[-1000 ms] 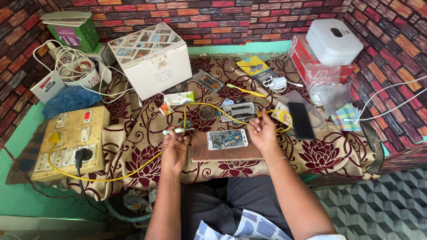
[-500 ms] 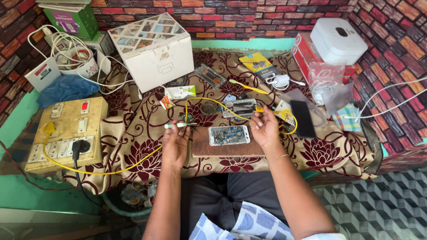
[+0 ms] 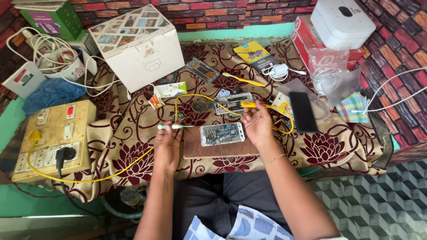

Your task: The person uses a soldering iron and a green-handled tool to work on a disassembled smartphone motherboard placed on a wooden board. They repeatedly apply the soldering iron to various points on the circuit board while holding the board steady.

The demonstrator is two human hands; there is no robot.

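Note:
An opened phone (image 3: 221,134) with its circuit board showing lies on a brown wooden board (image 3: 213,149). My left hand (image 3: 168,143) grips a thin green-and-white screwdriver (image 3: 174,127), held level just left of the phone. My right hand (image 3: 257,124) holds a yellow-handled soldering iron (image 3: 248,104) above the phone's right end; its yellow cord (image 3: 189,98) loops across the cloth.
A yellowed switchboard (image 3: 51,140) with a black plug sits at left. A white box (image 3: 138,46) stands at the back, a dark phone (image 3: 303,111) at right, a red box with a white device (image 3: 341,22) beyond. Loose parts and a charger (image 3: 278,70) litter the patterned cloth.
The view has drifted slightly. Both hands stay over the board; the right hand has lifted a little with the iron.

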